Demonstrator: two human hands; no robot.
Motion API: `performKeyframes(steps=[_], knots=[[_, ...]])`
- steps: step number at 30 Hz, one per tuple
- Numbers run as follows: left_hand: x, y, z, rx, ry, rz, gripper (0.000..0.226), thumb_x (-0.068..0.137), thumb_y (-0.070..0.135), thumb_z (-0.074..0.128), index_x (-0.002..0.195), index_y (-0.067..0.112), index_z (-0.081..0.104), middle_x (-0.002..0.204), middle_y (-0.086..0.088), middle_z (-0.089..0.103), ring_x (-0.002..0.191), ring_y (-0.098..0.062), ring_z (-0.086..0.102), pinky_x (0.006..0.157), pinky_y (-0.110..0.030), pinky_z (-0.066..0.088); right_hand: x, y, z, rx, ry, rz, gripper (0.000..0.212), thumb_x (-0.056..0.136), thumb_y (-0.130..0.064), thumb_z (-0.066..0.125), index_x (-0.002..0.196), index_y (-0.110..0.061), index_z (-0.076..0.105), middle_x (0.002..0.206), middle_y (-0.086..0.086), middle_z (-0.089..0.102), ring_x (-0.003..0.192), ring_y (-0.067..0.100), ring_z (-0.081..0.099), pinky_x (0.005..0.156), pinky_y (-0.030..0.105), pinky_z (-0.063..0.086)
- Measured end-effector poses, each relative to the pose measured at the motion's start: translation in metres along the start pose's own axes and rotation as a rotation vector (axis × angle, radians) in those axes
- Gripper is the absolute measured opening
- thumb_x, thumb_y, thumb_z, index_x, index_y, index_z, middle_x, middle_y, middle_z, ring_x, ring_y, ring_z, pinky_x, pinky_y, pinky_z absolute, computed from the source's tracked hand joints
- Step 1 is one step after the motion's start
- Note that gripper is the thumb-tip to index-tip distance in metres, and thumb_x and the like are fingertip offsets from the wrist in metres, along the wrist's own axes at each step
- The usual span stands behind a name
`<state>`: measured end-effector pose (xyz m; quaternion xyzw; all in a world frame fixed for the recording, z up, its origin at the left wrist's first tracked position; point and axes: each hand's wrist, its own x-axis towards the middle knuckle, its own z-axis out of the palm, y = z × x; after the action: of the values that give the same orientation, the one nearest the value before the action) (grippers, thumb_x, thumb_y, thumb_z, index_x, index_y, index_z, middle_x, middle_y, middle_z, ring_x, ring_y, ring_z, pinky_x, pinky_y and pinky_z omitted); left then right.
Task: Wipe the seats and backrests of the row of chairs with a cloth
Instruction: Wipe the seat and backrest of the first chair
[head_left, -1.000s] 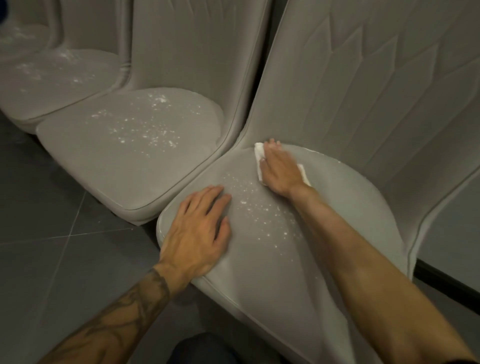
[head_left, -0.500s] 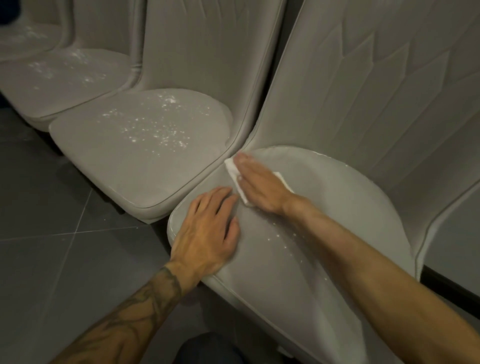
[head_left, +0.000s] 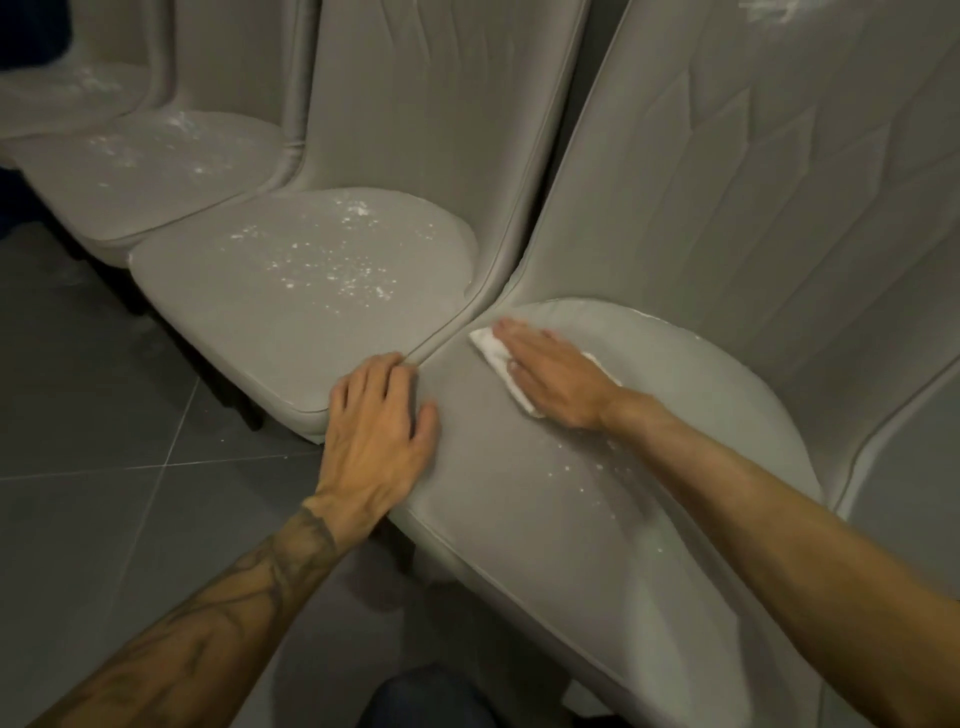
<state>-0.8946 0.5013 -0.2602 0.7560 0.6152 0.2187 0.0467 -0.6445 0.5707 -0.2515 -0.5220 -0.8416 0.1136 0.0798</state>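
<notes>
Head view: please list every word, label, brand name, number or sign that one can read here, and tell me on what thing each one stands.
None: no readable text shows in this view.
The chairs show no tag or logo on seats or backrests, only white specks.
The cloth under the right hand is plain white.
The tattoo on the left forearm is dark line work; no letters can be made out.

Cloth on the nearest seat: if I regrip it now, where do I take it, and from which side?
Probably the corner of the cloth that pokes out past the fingertips of the right hand, toward the neighbouring chair. The cloth lies flat on the seat, pressed under straight fingers, so pinch that free corner from above, coming in from the left.
</notes>
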Motion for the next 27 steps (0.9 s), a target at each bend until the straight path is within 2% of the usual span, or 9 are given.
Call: performKeyframes(steps=[3, 6, 9, 14, 17, 20, 22, 25, 27], knots=[[0.007, 0.000, 0.006, 0.035, 0.006, -0.062, 0.048, 0.101, 0.038, 0.039, 0.134, 0.010, 0.059, 0.151, -0.011, 0.052, 0.143, -0.031, 0.043, 0.121, -0.047, 0.028, 0.016, -0.002, -0.007, 0.031, 0.042, 0.205, 0.054, 0.109, -0.025, 0.029, 0.159, -0.010, 0.016, 0.168, 0.009, 0.012, 0.156, 0.023, 0.010, 0.124, 0.034, 0.005], [0.007, -0.003, 0.012, 0.032, 0.033, -0.063, 0.046, 0.102, 0.036, 0.038, 0.134, 0.010, 0.060, 0.150, -0.010, 0.054, 0.144, -0.030, 0.044, 0.122, -0.049, 0.027, 0.012, -0.050, 0.014, 0.056, 0.047, 0.035, 0.056, 0.108, -0.028, 0.030, 0.158, -0.006, 0.019, 0.166, 0.013, 0.018, 0.155, 0.027, 0.014, 0.124, 0.032, 0.005], [0.006, -0.005, 0.013, 0.003, 0.040, -0.068, 0.045, 0.102, 0.033, 0.038, 0.133, 0.010, 0.060, 0.150, -0.010, 0.054, 0.145, -0.030, 0.044, 0.123, -0.050, 0.027, -0.009, -0.061, 0.023, 0.031, -0.006, -0.164, 0.056, 0.108, -0.033, 0.027, 0.160, -0.013, 0.018, 0.167, 0.005, 0.017, 0.155, 0.018, 0.011, 0.125, 0.032, 0.005], [0.006, -0.006, 0.016, 0.031, 0.043, -0.061, 0.038, 0.105, 0.031, 0.044, 0.133, 0.011, 0.060, 0.150, -0.010, 0.054, 0.145, -0.029, 0.044, 0.123, -0.050, 0.027, 0.014, -0.037, 0.001, 0.006, 0.003, 0.098, 0.054, 0.110, -0.028, 0.026, 0.160, -0.014, 0.013, 0.169, 0.005, 0.009, 0.156, 0.016, 0.008, 0.125, 0.031, 0.004], [0.006, -0.007, 0.016, 0.031, 0.035, -0.063, 0.043, 0.105, 0.035, 0.036, 0.135, 0.014, 0.059, 0.151, -0.007, 0.053, 0.146, -0.026, 0.042, 0.124, -0.048, 0.026, -0.004, -0.078, 0.022, 0.048, 0.027, -0.033, 0.056, 0.108, -0.031, 0.025, 0.159, -0.010, 0.018, 0.167, 0.008, 0.015, 0.156, 0.020, 0.011, 0.126, 0.034, 0.003], [0.006, -0.006, 0.015, 0.038, 0.031, -0.059, 0.049, 0.105, 0.038, 0.030, 0.135, 0.013, 0.059, 0.152, -0.008, 0.053, 0.146, -0.027, 0.042, 0.124, -0.048, 0.026, -0.026, -0.080, 0.028, 0.013, -0.012, -0.181, 0.056, 0.108, -0.035, 0.023, 0.161, -0.017, 0.015, 0.168, 0.001, 0.015, 0.156, 0.013, 0.009, 0.126, 0.034, 0.003], [0.006, -0.005, 0.015, 0.047, 0.037, -0.053, 0.047, 0.105, 0.037, 0.032, 0.134, 0.012, 0.060, 0.150, -0.009, 0.054, 0.144, -0.028, 0.043, 0.122, -0.049, 0.027, -0.016, -0.051, 0.014, -0.016, -0.025, -0.093, 0.055, 0.109, -0.033, 0.026, 0.161, -0.018, 0.014, 0.168, 0.000, 0.013, 0.155, 0.012, 0.010, 0.125, 0.034, 0.003], [0.006, -0.004, 0.015, 0.053, 0.042, -0.055, 0.046, 0.105, 0.037, 0.035, 0.133, 0.011, 0.060, 0.148, -0.010, 0.055, 0.144, -0.029, 0.044, 0.121, -0.050, 0.028, -0.002, -0.013, -0.006, 0.013, -0.037, 0.157, 0.054, 0.110, -0.029, 0.026, 0.160, -0.015, 0.013, 0.169, 0.002, 0.009, 0.156, 0.014, 0.008, 0.126, 0.034, 0.004], [0.006, -0.004, 0.015, 0.046, 0.041, -0.058, 0.046, 0.104, 0.037, 0.035, 0.132, 0.011, 0.060, 0.148, -0.010, 0.055, 0.143, -0.029, 0.044, 0.121, -0.050, 0.029, -0.005, -0.030, -0.002, 0.033, -0.017, 0.160, 0.055, 0.109, -0.027, 0.028, 0.160, -0.011, 0.014, 0.169, 0.007, 0.009, 0.156, 0.019, 0.008, 0.127, 0.035, 0.005]])
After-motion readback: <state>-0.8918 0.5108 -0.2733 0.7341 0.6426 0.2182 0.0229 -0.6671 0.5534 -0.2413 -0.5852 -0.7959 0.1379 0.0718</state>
